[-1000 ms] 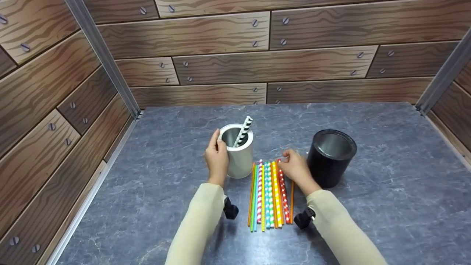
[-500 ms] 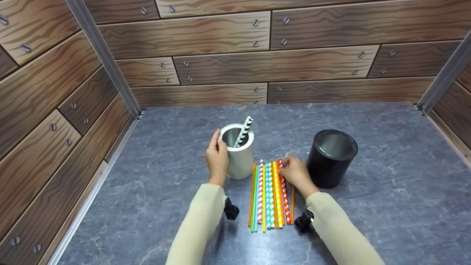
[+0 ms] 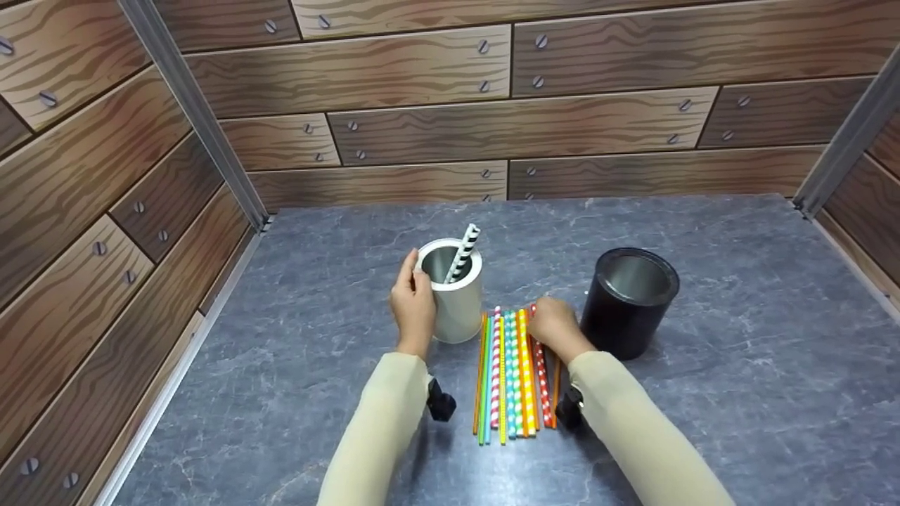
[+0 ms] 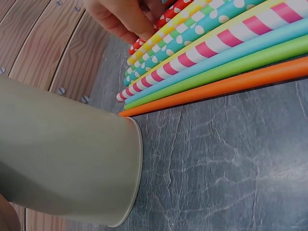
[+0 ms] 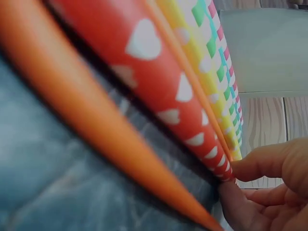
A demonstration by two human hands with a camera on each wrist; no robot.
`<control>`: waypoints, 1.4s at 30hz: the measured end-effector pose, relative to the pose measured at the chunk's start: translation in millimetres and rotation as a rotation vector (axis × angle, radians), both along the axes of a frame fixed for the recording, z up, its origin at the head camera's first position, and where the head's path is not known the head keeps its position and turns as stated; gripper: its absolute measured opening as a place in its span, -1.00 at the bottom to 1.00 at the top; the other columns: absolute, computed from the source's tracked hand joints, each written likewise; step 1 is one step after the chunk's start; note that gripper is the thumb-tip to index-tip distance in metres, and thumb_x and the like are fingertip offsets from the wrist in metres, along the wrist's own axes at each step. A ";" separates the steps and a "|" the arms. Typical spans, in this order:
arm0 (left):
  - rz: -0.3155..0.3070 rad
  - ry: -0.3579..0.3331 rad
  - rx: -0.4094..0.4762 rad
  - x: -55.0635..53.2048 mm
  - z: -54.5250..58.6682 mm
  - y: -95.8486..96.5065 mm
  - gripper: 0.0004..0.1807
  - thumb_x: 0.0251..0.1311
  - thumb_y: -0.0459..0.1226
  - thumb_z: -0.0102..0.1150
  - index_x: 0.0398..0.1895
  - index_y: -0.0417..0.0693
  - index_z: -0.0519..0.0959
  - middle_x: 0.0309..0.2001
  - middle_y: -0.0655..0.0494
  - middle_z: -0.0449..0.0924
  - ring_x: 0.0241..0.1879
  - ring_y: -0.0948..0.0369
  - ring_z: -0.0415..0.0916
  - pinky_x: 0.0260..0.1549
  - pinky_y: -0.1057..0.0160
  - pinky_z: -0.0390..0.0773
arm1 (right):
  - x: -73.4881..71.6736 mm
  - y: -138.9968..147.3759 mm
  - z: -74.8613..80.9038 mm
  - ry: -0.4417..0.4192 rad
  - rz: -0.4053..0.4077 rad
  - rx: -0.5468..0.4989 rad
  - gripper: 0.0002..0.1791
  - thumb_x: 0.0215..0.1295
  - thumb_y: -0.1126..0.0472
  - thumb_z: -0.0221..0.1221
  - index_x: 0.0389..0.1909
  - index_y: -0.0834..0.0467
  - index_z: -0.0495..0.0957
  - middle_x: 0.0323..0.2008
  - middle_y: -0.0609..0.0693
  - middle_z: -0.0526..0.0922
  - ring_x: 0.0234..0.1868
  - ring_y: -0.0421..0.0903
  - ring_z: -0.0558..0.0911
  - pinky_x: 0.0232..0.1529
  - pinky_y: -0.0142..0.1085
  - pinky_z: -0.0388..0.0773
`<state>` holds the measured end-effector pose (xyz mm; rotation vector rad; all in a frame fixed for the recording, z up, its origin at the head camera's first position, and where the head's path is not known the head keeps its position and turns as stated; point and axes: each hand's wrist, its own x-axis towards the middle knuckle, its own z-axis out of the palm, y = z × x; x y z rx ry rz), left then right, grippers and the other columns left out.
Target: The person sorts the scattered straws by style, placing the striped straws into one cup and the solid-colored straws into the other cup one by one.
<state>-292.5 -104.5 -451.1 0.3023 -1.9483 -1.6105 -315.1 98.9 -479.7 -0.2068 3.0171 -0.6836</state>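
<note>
Head view: right hand [image 3: 555,323] has shifted left, onto straw row [image 3: 512,379].
Right grip: narrow, pinching heart-print red straw [image 5: 156,82]; likely secured for picking.
Left hand [image 3: 413,306]: holding white canister [image 3: 458,313].

bright light glares off the tabletop [image 3: 492,472] while the nearest orange straw [image 5: 96,118] blurs.

Black cylindrical container with a glossy rim [image 3: 631,309] upright, mouth up, right of centre on the grey-blue, marble-veined tabletop [image 3: 773,393]; brown plank-patterned back wall [image 3: 422,70] behind, bearing slotted screw motifs; similar plank-patterned left wall [image 3: 77,176], pale narrow strip [image 3: 162,400] along its foot; grey metal post [image 3: 198,105] at rear left corner; matching grey post [image 3: 847,133] at rear right, plank-patterned right wall [image 3: 861,232] beside it.
</note>
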 end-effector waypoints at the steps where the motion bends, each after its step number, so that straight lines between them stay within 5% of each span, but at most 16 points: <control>1: 0.000 -0.001 0.003 0.1 -0.1 0.1 -0.56 0.26 -0.34 -0.17 0.20 -0.03 0.45 0.10 0.07 0.53 -0.53 0.24 0.24 -0.40 0.30 0.32 | -0.5 -0.6 0.4 -0.007 -0.004 0.009 -0.93 -0.14 0.32 0.12 -0.67 0.25 0.45 -0.45 0.28 0.60 -0.42 0.16 0.54 -0.29 -0.04 0.48; 8: -0.004 -0.002 0.007 0.0 0.8 1.7 -0.56 0.27 -0.33 -0.16 0.20 -0.03 0.45 0.14 0.09 0.49 -0.29 0.21 0.42 -0.25 0.26 0.40 | -5.9 2.4 1.8 -0.067 -0.090 -0.025 -0.87 -0.16 0.25 0.17 -0.60 0.25 0.46 -0.44 0.23 0.58 -0.44 0.09 0.49 -0.31 -0.07 0.48; 12: 0.007 0.008 0.003 -1.0 -0.2 0.4 -0.57 0.27 -0.34 -0.17 0.20 -0.04 0.45 0.15 0.07 0.49 -0.18 0.20 0.46 -0.19 0.24 0.42 | -9.7 5.1 2.2 -0.131 -0.116 -0.105 -0.84 -0.16 0.26 0.15 -0.71 0.14 0.34 -0.62 0.06 0.45 -0.59 -0.03 0.41 -0.52 -0.22 0.41; 20: -0.005 0.011 -0.003 -0.5 0.2 1.8 -0.56 0.27 -0.34 -0.17 0.20 -0.04 0.44 0.03 -0.01 0.57 -0.56 0.23 0.21 -0.46 0.30 0.29 | -13.7 12.5 -2.2 -0.317 -0.254 -0.500 -0.77 -0.20 0.41 0.15 -0.60 0.15 0.26 -0.59 -0.02 0.33 -0.73 -0.19 0.39 -0.74 -0.42 0.43; 23: 0.001 0.009 0.002 -1.8 -0.6 2.8 -0.57 0.26 -0.34 -0.15 0.19 -0.05 0.45 0.13 0.07 0.51 -0.40 0.24 0.37 -0.32 0.29 0.38 | -14.0 13.9 -2.7 -0.338 -0.275 -0.602 -0.77 -0.16 0.42 0.14 -0.58 0.16 0.26 -0.61 -0.04 0.33 -0.70 -0.21 0.40 -0.70 -0.41 0.45; 26: 0.004 0.009 0.004 -1.8 -1.3 3.0 -0.57 0.26 -0.34 -0.15 0.19 -0.05 0.46 0.14 0.08 0.50 -0.29 0.21 0.42 -0.24 0.25 0.41 | -14.7 12.8 0.6 -0.347 -0.298 -0.649 -0.81 -0.11 0.41 0.15 -0.46 0.22 0.33 -0.56 -0.02 0.36 -0.68 -0.23 0.41 -0.67 -0.42 0.47; 33: 0.007 0.026 0.001 -2.6 -0.1 1.2 -0.57 0.25 -0.35 -0.14 0.18 -0.07 0.46 0.10 0.05 0.53 -0.50 0.24 0.28 -0.40 0.31 0.33 | -15.1 5.6 23.5 -0.301 -0.308 -0.692 -0.65 -0.10 0.42 0.06 -0.18 0.33 0.41 -0.33 0.07 0.42 -0.60 -0.21 0.46 -0.60 -0.42 0.51; 37: 0.014 0.023 -0.002 -2.9 -0.2 0.2 -0.57 0.25 -0.35 -0.14 0.17 -0.04 0.48 -0.23 -0.02 0.62 -0.61 0.27 0.17 -0.50 0.33 0.27 | -14.5 0.8 38.2 -0.245 -0.298 -0.750 -0.59 -0.08 0.43 0.03 -0.09 0.35 0.40 -0.29 0.09 0.45 -0.58 -0.21 0.47 -0.58 -0.39 0.53; 40: 0.021 0.012 -0.007 -2.1 -1.1 -1.0 -0.57 0.24 -0.34 -0.14 0.17 -0.02 0.48 -0.50 -0.04 0.49 -0.64 0.29 0.14 -0.55 0.33 0.23 | -14.8 -3.3 50.3 -0.203 -0.284 -0.781 -0.56 -0.04 0.43 0.04 -0.03 0.38 0.38 -0.26 0.13 0.48 -0.58 -0.22 0.49 -0.54 -0.38 0.56; 42: 0.022 0.009 -0.010 -1.5 -1.8 -1.7 -0.57 0.24 -0.34 -0.15 0.17 -0.03 0.48 -0.50 -0.03 0.50 -0.64 0.30 0.14 -0.54 0.34 0.24 | -14.6 -5.7 58.7 -0.178 -0.282 -0.805 -0.54 -0.02 0.43 0.05 0.00 0.39 0.38 -0.25 0.13 0.48 -0.58 -0.22 0.50 -0.52 -0.39 0.57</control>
